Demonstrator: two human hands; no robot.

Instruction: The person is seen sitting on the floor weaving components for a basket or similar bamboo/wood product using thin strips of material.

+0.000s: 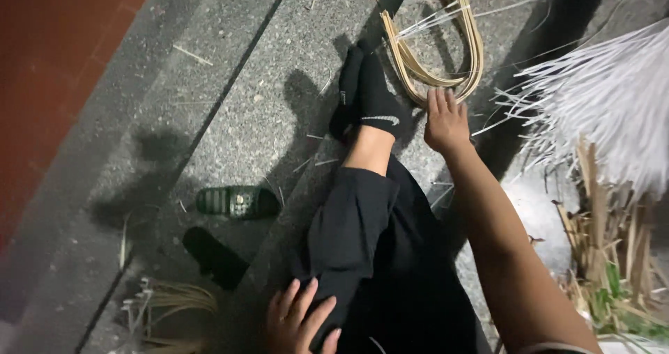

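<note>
My right hand (446, 120) reaches forward, fingers spread, its fingertips on the curved end of a bundle of bent bamboo strips (439, 47) lying on the stone ground. My left hand (300, 319) rests with loose fingers on the black trouser leg (362, 242) near the bottom of the view and holds nothing. My legs stretch ahead, ending in black socks (369, 93) just left of the bundle.
A fan of thin pale strips (606, 96) spreads at the right, with split bamboo scraps (613, 256) below it. A dark green sandal (237, 202) lies on the grey granite step (209, 103), another dark sandal (212, 256) below. Loose strips (167, 302) lie at bottom left.
</note>
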